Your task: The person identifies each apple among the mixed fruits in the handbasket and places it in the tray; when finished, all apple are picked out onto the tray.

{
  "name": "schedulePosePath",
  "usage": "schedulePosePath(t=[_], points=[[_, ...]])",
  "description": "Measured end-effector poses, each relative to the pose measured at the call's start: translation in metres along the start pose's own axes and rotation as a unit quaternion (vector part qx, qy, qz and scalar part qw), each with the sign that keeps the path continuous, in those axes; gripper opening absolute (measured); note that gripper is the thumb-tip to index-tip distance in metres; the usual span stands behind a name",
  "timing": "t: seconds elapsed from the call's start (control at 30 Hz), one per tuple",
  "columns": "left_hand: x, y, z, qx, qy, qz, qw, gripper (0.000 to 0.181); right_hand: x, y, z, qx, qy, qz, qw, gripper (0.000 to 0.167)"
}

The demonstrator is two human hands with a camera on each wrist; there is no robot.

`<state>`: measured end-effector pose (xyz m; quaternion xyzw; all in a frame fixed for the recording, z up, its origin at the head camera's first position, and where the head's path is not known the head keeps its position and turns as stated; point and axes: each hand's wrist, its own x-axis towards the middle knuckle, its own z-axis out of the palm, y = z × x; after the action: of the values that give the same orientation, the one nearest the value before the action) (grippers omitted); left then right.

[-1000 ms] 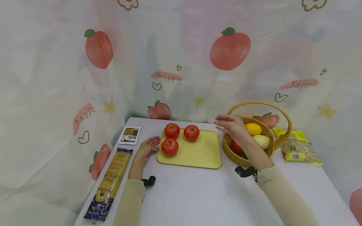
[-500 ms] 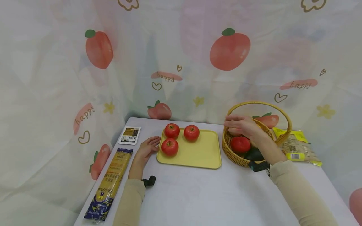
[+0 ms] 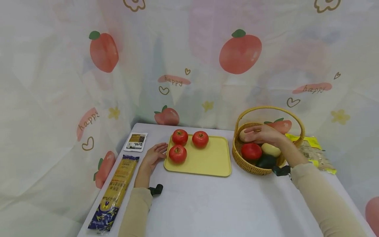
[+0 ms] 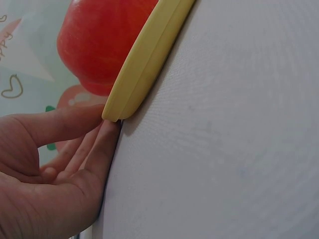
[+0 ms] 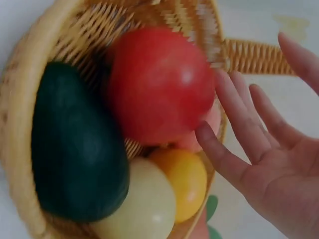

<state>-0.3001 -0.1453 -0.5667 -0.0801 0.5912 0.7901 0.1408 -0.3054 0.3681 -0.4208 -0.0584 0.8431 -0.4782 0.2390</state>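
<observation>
My left hand (image 3: 154,158) is at the left edge of the yellow tray (image 3: 208,161). In the left wrist view its thumb and fingertips touch the tray's rim, and the fingers look relaxed. Three red apples stand on the tray: a back-left apple (image 3: 180,137), a back-right apple (image 3: 200,139) and a front apple (image 3: 177,154). My right hand (image 3: 265,134) hovers over the wicker basket (image 3: 247,168), fingers extended and holding nothing. Beneath and beside it lie a beige round item (image 3: 243,135), a red round fruit (image 3: 251,151), a dark green oval item (image 3: 265,161), a pale oval item (image 3: 270,149) and a yellow fruit (image 5: 183,184).
A spaghetti packet (image 3: 115,194) lies along the table's left side, with a small white pouch (image 3: 135,142) behind it. Right of the basket is a yellow-and-clear bag (image 3: 318,153). The basket's tall handle (image 3: 270,107) arches above it, near the printed curtain (image 3: 201,65).
My right hand has moved right and slightly down, from the basket's left rim to over its middle, uncovering the red fruit and dark green item. My left hand has stayed at the tray.
</observation>
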Motion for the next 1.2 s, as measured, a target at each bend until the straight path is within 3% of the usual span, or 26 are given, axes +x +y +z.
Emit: schedulePosePath(t=[0.27, 0.47, 0.57, 0.77, 1.2], points=[[-0.003, 0.001, 0.0, -0.002, 0.0, 0.002, 1.0, 0.077, 0.003, 0.017, -0.007, -0.034, -0.035, 0.002, 0.9988, 0.071], [-0.002, 0.0, 0.0, -0.001, 0.003, 0.0, 1.0, 0.077, 0.007, 0.023, -0.002, -0.142, -0.062, -0.059, 0.9861, 0.081], [-0.002, -0.001, 0.0, 0.0, 0.002, 0.0, 1.0, 0.077, 0.008, 0.024, 0.002, -0.178, -0.054, -0.066, 0.9803, 0.086], [0.0, -0.001, 0.0, 0.002, -0.002, 0.002, 1.0, 0.077, 0.011, 0.027, 0.006, -0.181, -0.03, -0.066, 0.9807, 0.085], [0.0, 0.0, 0.002, 0.003, 0.003, -0.002, 1.0, 0.078, 0.009, 0.031, 0.0, -0.177, 0.005, -0.11, 0.978, 0.069]])
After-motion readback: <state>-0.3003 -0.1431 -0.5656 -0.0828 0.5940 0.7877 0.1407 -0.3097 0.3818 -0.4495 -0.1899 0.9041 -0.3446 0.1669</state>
